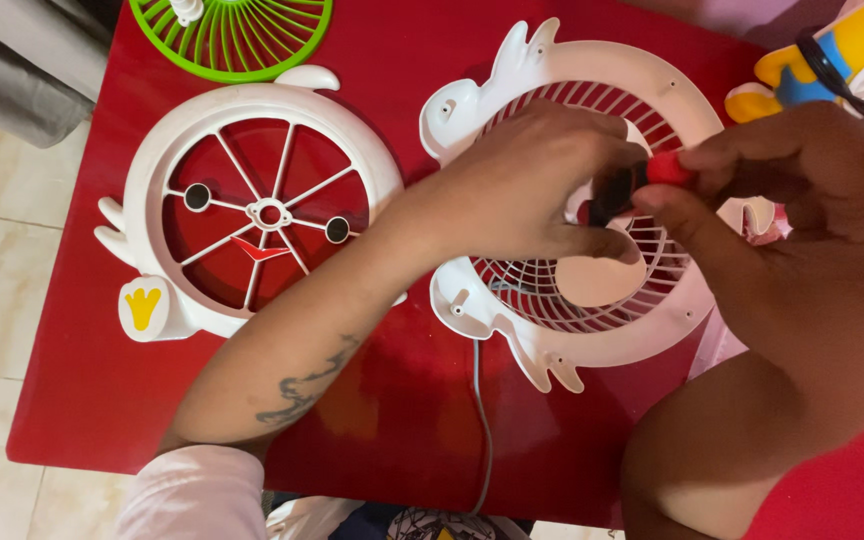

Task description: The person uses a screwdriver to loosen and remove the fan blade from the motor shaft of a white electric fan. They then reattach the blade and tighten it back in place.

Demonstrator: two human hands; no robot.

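Observation:
A white round fan housing with a slatted grille (652,300) lies on the red table (402,400). My left hand (522,185) rests on the grille, fingers curled near its centre. My right hand (782,200) grips a screwdriver with a red and black handle (642,180), held over the middle of the grille; its tip is hidden behind my left fingers. A grey cable (480,420) runs from the housing toward me.
A second white fan cover with spokes and a yellow-marked foot (252,210) lies to the left. A green grille (237,35) sits at the table's far edge. A yellow and blue toy-like fan (832,60) stands at the far right. Tiled floor lies left.

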